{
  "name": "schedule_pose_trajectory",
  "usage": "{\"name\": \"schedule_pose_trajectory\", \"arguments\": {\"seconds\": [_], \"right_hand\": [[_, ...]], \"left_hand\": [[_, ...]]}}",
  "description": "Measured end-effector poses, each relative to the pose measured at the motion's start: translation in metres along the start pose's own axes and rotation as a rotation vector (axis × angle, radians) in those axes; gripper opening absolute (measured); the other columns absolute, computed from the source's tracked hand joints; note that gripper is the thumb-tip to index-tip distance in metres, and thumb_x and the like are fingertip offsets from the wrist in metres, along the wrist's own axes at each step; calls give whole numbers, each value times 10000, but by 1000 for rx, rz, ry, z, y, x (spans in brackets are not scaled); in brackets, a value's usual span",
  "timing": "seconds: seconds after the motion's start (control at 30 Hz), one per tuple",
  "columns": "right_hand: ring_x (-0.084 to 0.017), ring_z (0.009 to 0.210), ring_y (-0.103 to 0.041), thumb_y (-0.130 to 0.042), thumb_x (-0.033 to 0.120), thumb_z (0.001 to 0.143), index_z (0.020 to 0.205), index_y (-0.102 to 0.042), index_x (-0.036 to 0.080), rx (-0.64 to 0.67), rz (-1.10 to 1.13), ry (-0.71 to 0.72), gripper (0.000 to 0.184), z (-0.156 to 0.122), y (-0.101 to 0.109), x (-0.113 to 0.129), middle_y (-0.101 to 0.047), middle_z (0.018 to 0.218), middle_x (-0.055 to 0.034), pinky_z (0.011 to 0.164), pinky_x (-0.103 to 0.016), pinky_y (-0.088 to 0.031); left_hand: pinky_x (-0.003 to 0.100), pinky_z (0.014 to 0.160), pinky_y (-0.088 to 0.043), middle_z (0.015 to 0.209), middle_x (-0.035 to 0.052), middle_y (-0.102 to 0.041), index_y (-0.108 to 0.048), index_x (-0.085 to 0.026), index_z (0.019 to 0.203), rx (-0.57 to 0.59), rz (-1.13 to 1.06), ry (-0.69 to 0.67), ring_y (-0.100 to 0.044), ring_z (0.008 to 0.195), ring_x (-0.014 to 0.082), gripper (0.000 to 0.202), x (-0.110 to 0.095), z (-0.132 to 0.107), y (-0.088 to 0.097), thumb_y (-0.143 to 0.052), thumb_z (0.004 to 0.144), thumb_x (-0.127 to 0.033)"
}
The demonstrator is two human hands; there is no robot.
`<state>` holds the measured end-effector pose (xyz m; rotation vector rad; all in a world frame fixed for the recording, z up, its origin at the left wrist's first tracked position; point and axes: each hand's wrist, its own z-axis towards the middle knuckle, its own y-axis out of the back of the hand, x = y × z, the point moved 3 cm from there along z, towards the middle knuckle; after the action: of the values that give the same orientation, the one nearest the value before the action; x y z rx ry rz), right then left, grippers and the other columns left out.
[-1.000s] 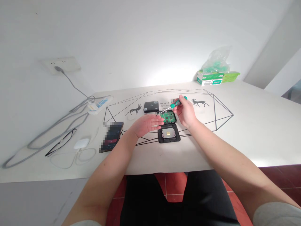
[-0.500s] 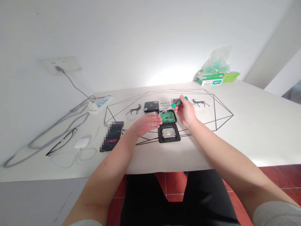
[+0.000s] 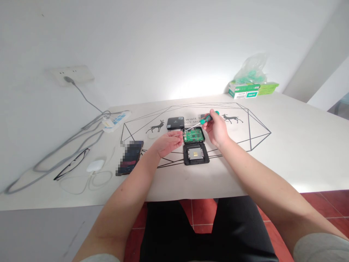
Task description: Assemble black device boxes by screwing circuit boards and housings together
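My right hand (image 3: 217,129) is closed around the green and black handle of a screwdriver (image 3: 205,119). Its thin shaft slants down to the left, and the tip is at the upper left corner of a green circuit board (image 3: 195,135). The board sits in an open black case (image 3: 204,137). At the case's left edge, my left hand (image 3: 169,144) has its fingers together and bent, with fingertips against the edge. Just in front of the case lies a black cover (image 3: 196,162) with a silver metal plate (image 3: 195,154) on it.
Behind the case is a black box (image 3: 175,123) with labels. A phone (image 3: 132,158), glasses (image 3: 71,164), a white charger (image 3: 95,166) and a power strip (image 3: 117,121) with grey cables lie left. Green and white boxes (image 3: 243,91) under a plastic bag (image 3: 251,71) stand at the back right.
My left hand has drawn back left from over the board to the case's left edge, its fingers now more bent. The right hand and screwdriver have hardly moved.
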<state>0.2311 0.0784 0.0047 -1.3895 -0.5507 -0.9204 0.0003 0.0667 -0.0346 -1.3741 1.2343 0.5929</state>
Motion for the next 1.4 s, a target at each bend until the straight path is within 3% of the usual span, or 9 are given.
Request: {"name": "schedule_pose_trajectory", "arguments": {"seconds": [0.17,0.43,0.77,0.9,1.1,1.4], "right_hand": [[-94,487,-499,-835,658,828,752,-594,229,9,12,4,498,1,1,-1,-612,622,27,453,-257,-431],[-95,487,-501,-826,658,837,747,-602,227,3,2,7,493,1,0,0,-614,620,24,453,-257,-431],[-100,485,-494,-842,647,820,762,-601,232,12,-17,9,483,1,0,0,-586,606,37,456,-263,-432],[-101,487,-488,-848,657,810,752,-610,229,14,-22,12,493,-1,-2,-1,-558,588,44,451,-257,-419],[-99,482,-479,-855,637,807,762,-614,225,26,-20,-6,478,-3,-3,-6,-558,582,49,458,-258,-418],[-94,480,-479,-835,651,831,757,-608,227,36,-14,-11,487,-4,-4,-7,-557,586,49,456,-250,-427]], "left_hand": [[319,970,-564,832,28,-733,-760,-144,879,-72,10,1,-706,755,122,249,2,2,3,-804,761,71],[369,1047,-570,949,81,-789,-781,-149,941,-92,47,3,-765,908,185,301,3,6,11,-783,741,76],[357,1020,-571,881,49,-763,-773,-157,882,-105,66,-19,-742,826,156,248,3,4,8,-803,764,59],[334,962,-577,919,75,-785,-793,-138,924,-58,93,-14,-753,848,169,184,-2,-2,1,-837,800,-10],[335,841,-591,1047,121,-809,-813,-144,1075,129,156,5,-772,883,224,232,-10,-13,-15,-863,851,-171],[344,840,-595,1054,112,-798,-814,-145,1001,154,186,10,-760,896,225,242,-10,-18,-18,-915,811,-255]]}}
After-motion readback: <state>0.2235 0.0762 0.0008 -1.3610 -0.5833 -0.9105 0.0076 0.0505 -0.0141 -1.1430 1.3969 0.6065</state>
